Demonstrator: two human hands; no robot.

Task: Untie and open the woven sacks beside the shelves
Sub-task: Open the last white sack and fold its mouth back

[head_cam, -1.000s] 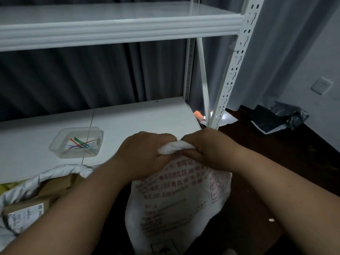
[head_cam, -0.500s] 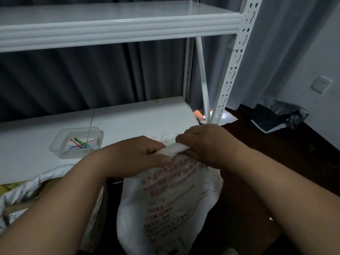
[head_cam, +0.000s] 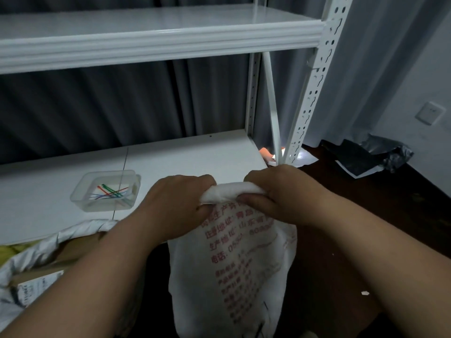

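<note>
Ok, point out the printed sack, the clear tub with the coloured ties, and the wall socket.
printed sack [head_cam: 234,264], head view, on its red-lettered front.
clear tub [head_cam: 80,195], head view, on its left rim.
wall socket [head_cam: 430,112], head view, on the middle of its white plate.

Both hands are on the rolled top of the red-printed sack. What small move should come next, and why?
Probably unroll the top toward the person. The left hand and right hand both grip the rolled sack mouth, which looks closed, and no tie shows.

Red printed Chinese characters down the white woven sack, among them 地址, 电话.
</note>
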